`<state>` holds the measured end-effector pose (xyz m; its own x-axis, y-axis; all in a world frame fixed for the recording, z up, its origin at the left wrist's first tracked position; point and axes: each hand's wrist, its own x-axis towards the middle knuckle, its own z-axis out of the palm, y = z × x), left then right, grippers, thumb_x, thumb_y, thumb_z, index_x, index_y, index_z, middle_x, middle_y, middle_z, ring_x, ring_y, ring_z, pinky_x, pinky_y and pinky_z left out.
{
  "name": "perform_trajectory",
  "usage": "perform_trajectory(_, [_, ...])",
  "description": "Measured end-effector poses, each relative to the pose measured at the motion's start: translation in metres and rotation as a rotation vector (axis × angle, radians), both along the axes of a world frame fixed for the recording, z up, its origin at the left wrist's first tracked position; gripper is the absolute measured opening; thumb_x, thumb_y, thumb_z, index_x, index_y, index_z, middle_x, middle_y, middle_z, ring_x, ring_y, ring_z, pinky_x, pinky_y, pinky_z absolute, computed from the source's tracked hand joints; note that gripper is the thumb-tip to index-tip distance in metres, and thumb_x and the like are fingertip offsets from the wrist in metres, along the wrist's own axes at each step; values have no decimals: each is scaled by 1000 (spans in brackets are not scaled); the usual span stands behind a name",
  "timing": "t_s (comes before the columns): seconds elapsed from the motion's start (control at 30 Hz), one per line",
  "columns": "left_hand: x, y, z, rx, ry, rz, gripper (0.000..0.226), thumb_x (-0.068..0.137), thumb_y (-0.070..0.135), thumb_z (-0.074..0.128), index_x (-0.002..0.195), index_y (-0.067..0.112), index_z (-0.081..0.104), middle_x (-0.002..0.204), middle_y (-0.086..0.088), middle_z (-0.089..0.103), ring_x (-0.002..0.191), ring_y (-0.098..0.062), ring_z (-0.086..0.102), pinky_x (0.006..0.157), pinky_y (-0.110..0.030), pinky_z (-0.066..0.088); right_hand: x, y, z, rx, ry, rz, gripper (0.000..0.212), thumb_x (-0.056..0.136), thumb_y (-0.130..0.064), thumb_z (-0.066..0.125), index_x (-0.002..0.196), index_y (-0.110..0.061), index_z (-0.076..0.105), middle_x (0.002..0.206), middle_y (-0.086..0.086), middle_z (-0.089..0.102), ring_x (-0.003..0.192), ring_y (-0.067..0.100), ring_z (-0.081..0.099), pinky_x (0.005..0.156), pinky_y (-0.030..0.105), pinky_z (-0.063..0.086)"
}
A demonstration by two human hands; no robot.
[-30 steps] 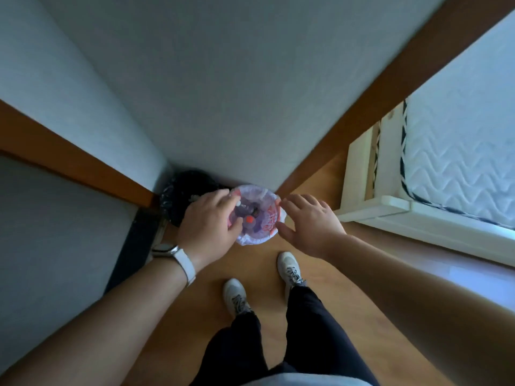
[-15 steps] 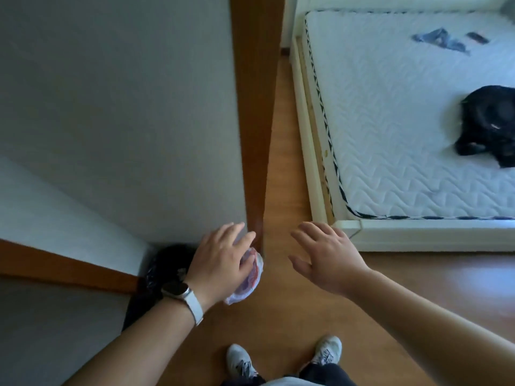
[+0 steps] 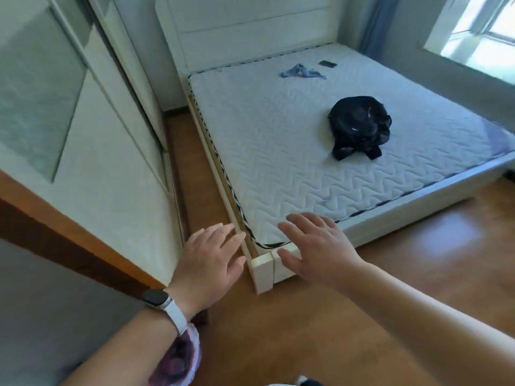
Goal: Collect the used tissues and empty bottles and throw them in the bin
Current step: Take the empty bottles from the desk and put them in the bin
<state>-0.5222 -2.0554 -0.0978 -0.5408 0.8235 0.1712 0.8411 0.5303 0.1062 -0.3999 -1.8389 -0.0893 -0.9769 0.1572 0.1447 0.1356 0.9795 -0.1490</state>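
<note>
Peeking out behind left hand (image 3: pixel 207 263), seemingly the bin (image 3: pixel 178 360).

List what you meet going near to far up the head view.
Translucent pinkish plastic bin bag → white bed-frame corner → black crumpled clothing bundle → blue crumpled cloth.

Quilted mattress (image 3: pixel 278 162) w/ black clothing heap (image 3: pixel 359 126), blue cloth (image 3: pixel 302 73), poss. phone (image 3: pixel 327 63).
</note>
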Motion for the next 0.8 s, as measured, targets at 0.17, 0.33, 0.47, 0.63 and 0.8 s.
perform_trajectory(0.17, [-1, 89, 3, 3, -10, -120, 42, 92, 45, 48, 128, 24, 56, 131, -1, 56, 125, -23, 49, 104, -46, 41, 29, 78, -4, -8, 9, -129, 51, 88, -57, 43, 126, -26, 52, 130, -3, 56, 123, 24, 49, 100, 40, 40])
perform_trajectory(0.33, [-14, 157, 2, 9, -15, -269, 43, 90, 46, 49, 124, 21, 60, 127, -3, 58, 118, -23, 53, 99, -43, 40, 38, 127, -12, -37, 65, -274, 48, 85, -55, 45, 121, -25, 56, 125, -2, 59, 120, 25, 52, 97, 41, 42])
perform_trajectory(0.47, [-46, 228, -9, 1, 7, -415, 46, 89, 47, 48, 123, 20, 61, 125, -4, 59, 113, -25, 56, 91, -44, 45, 45, 172, -21, -31, 55, -416, 51, 85, -56, 45, 122, -24, 56, 124, -1, 60, 118, 25, 53, 97, 42, 44])
perform_trajectory(0.63, [-73, 344, -21, 45, -43, -601, 46, 86, 45, 49, 121, 19, 63, 123, -4, 61, 111, -28, 58, 87, -44, 46, 59, 231, -19, 20, -8, -707, 51, 82, -55, 48, 119, -24, 61, 119, -2, 63, 113, 24, 58, 93, 38, 46])
perform_trajectory(0.8, [-74, 454, -15, 54, -79, -831, 48, 87, 45, 46, 125, 21, 62, 128, -3, 61, 115, -27, 58, 90, -45, 47, 76, 277, -3, 80, -45, -964, 52, 81, -54, 47, 118, -22, 65, 120, 1, 64, 111, 25, 60, 91, 40, 47])
